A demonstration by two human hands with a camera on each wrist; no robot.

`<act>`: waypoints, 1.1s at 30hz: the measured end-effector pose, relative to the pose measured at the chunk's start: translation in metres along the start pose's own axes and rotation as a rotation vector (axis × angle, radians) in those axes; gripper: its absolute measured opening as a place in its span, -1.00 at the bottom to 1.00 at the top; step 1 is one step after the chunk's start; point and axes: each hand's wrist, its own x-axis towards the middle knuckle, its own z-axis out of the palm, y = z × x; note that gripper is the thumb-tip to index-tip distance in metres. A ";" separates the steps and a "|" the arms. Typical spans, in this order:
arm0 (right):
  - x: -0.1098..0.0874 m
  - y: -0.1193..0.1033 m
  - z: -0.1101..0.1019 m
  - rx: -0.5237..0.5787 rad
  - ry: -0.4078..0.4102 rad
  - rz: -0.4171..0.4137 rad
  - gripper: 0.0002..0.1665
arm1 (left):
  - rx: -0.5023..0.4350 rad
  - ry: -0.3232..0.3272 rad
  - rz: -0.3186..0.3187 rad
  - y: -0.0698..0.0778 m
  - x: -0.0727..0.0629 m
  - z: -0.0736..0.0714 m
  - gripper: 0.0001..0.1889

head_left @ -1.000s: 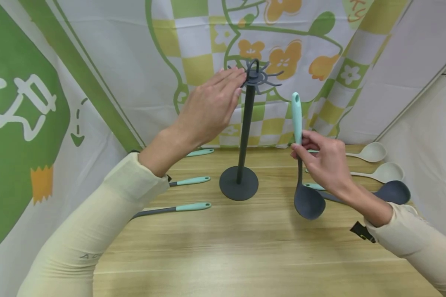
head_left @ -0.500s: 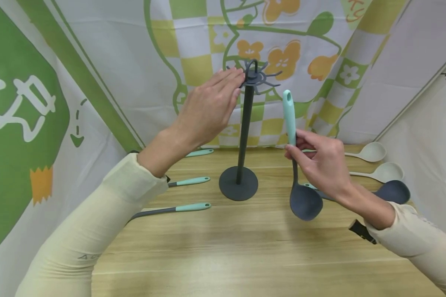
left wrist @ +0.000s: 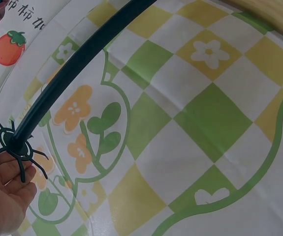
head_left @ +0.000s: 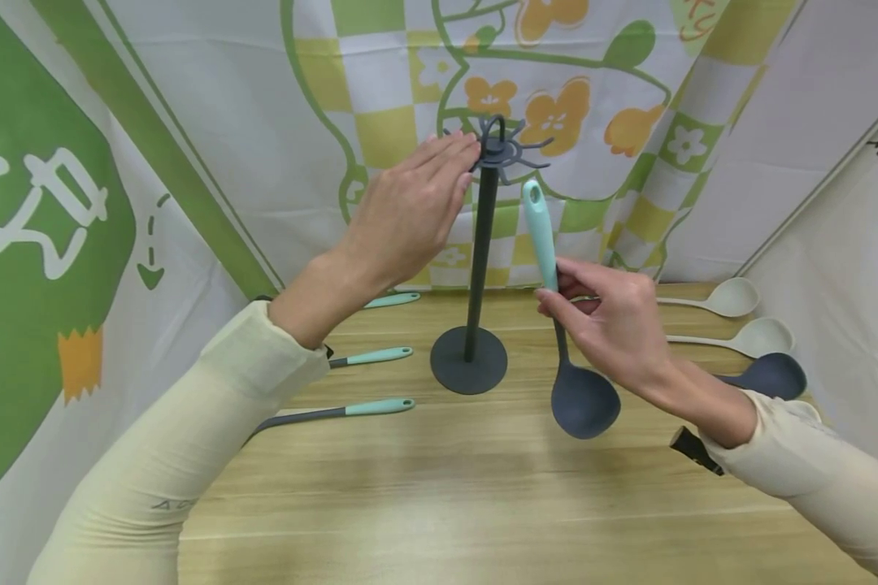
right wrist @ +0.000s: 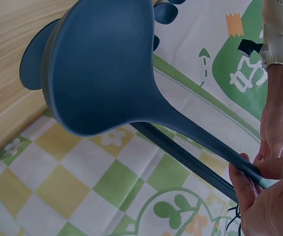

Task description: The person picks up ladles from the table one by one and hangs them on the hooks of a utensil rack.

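A dark grey utensil stand (head_left: 481, 260) rises upright from a round base, with a ring of curved hooks and a loop on top. My left hand (head_left: 408, 207) lies against the left side of that hook ring, fingers extended; in the left wrist view the fingers (left wrist: 13, 172) touch the hooks. To the right of the pole, my right hand (head_left: 618, 321) pinches a ladle (head_left: 585, 402) between thumb and fingers where the mint handle joins the dark shaft. The ladle hangs bowl down, its holed handle end slightly below hook height and apart from the hooks.
On the wooden table (head_left: 439, 504), several mint-handled utensils (head_left: 376, 356) lie at left, their heads partly hidden by my arm. At right lie two pale spoons (head_left: 764, 337) and another dark ladle (head_left: 771, 375). A patterned cloth (head_left: 380, 122) hangs behind the stand.
My right hand has carried the ladle leftward toward the stand, its handle top now leaning further left. My left hand has stayed at the hook ring.
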 end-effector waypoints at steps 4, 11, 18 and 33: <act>0.002 0.000 0.005 0.021 0.000 -0.001 -0.71 | 0.010 0.001 -0.001 0.000 -0.001 0.000 -0.51; 0.004 0.002 0.012 0.028 0.003 -0.004 -0.70 | 0.040 0.007 0.005 0.000 -0.001 0.000 -0.50; 0.006 0.005 0.014 0.012 0.005 0.013 -0.67 | 0.045 0.006 -0.002 0.002 0.000 -0.001 -0.50; 0.011 0.008 0.019 0.026 0.009 -0.007 -0.72 | 0.065 0.013 0.000 0.003 0.001 -0.001 -0.51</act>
